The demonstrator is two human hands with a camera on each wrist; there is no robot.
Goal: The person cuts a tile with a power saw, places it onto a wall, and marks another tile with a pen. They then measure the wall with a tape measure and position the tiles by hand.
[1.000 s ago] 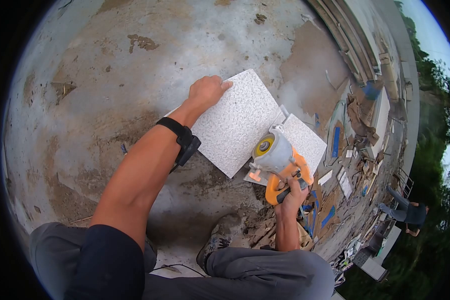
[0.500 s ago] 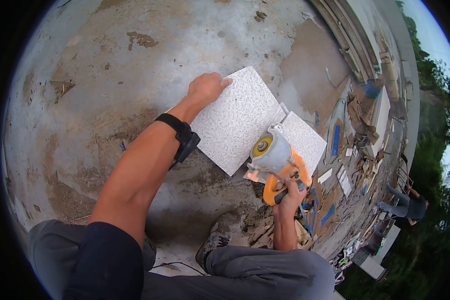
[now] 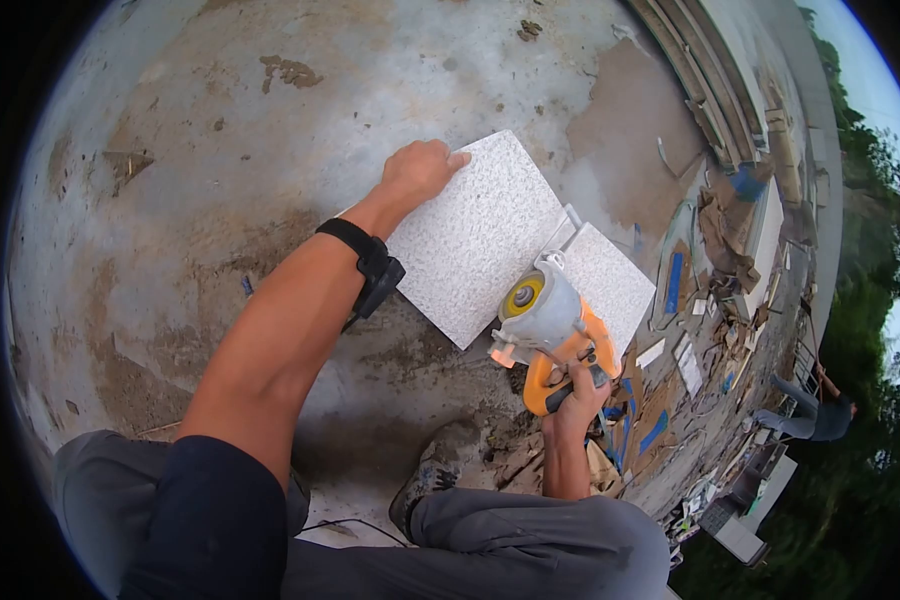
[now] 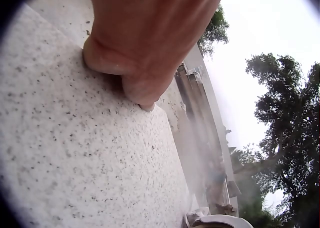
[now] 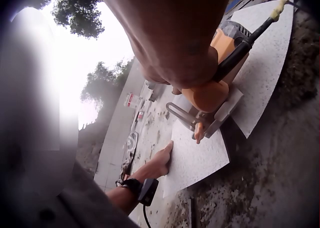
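Honestly, the blade itself is hidden: the grey guard of your cutter (image 3: 545,325) covers it, and in the right wrist view your own forearm blocks most of the tool, so only its orange body, black cord and base plate show. The left wrist view is mostly fingers close up, w/ dust haze over the bg, and only a sliver of the cutter shows at the bottom edge. The person (image 3: 815,415) at far right is small and cut off by the lens edge.

Your right hand (image 3: 573,392) is wrapped round the cutter's orange handle, gripping it. The cutter sits on the near corner of the speckled tile (image 3: 490,235), which lies flat on the concrete floor (image 3: 220,130). Your left hand (image 3: 420,168) presses down on the tile's far corner, fingers bent at the tips, nothing grasped, well apart from the cutter.
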